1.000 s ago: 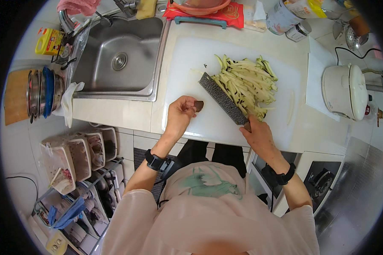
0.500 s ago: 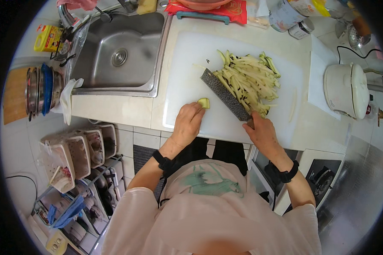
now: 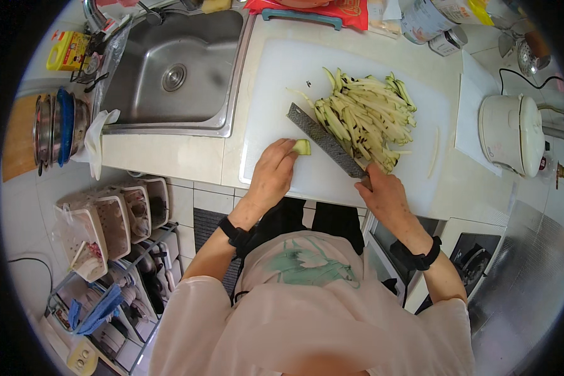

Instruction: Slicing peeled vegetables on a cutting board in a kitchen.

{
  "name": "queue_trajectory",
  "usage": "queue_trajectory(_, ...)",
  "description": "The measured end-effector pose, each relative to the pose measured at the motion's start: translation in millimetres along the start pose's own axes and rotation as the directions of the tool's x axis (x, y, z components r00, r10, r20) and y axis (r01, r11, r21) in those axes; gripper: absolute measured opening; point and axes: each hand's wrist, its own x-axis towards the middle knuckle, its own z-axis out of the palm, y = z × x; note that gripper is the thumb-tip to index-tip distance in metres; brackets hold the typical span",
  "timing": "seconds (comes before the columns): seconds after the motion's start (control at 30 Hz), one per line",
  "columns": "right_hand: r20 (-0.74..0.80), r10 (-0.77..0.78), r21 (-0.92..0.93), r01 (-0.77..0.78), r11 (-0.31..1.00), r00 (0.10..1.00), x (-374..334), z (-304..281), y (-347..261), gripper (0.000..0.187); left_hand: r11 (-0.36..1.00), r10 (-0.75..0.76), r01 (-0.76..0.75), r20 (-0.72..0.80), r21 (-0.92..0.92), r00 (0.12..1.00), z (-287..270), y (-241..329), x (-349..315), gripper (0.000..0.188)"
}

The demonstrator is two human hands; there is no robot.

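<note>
My right hand (image 3: 382, 190) is closed round the handle of a kitchen knife (image 3: 327, 141), whose dark textured blade slants up and left across the white cutting board (image 3: 266, 81). Along the blade's right side lies a heap of pale strips with green skin, shredded zucchini (image 3: 370, 113) by the look of it. To the left of the blade, my left hand (image 3: 274, 166) pinches a small zucchini piece (image 3: 302, 147) against the board, apart from the knife. The left fingertips are partly hidden behind the hand.
A steel sink (image 3: 169, 75) is set into the counter at left. To the right stand a white pot (image 3: 511, 135) and, farther back, a jar (image 3: 448, 41) and a large can (image 3: 425, 25). A red package (image 3: 351, 14) lies beyond the board. Pale baskets (image 3: 84, 235) stand low at left.
The knife blade has swung slightly left at its tip, and the strips beside it are a little more spread. My left hand still pinches the piece in nearly the same place.
</note>
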Motion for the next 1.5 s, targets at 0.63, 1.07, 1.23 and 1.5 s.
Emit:
queue_trajectory(0.63,-0.004,-0.137,-0.126,0.135,0.983,0.991,3,-3,-6,0.025,0.991,0.087,-0.088,0.015,0.100,0.996,16,14,3,0.027)
queue_trajectory(1.07,-0.002,-0.127,-0.085,0.126,0.988,0.992,-7,8,-6,0.024,0.994,0.095,-0.097,0.033,0.053,0.995,24,6,7,0.028)
queue_trajectory(1.23,0.019,-0.076,-0.134,0.078,0.988,0.997,-8,5,-15,0.024,0.992,0.111,-0.112,0.017,0.064,0.994,24,8,8,0.028)
queue_trajectory(1.5,0.035,0.005,-0.280,0.005,0.960,0.999,1,29,-26,0.022,0.993,0.100,-0.103,0.042,0.064,0.994,23,9,9,0.029)
